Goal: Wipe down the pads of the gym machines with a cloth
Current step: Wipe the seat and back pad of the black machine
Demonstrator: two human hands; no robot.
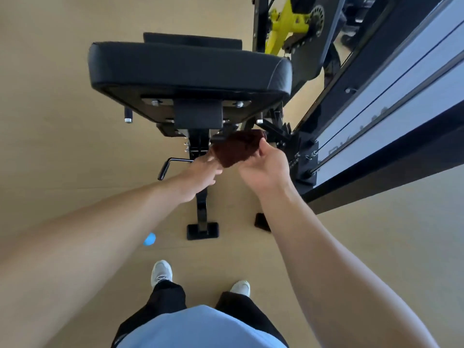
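Hanging between two hands, the dark brown cloth point(238, 148) was in the air just below the front edge of the black seat pad point(188, 69). It did not touch the pad. The right hand point(263, 169) held the cloth from under, palm up, with its thumb pressed on the right side of the cloth. The left hand point(204, 172) pinched the cloth's left edge with its fingers curled on it. Both bare arms reached out from the person toward the machine. Under the pad was the black metal frame point(200, 146) with a bent handle point(173, 164) on its left side and a flat foot point(202, 231) on the tan floor point(62, 146). A yellow machine part point(286, 23) stood behind the pad. A small blue thing point(150, 239) lay on the floor near the foot. Lower down were two white shoes point(162, 272), black trousers and a light blue shirt point(200, 327)
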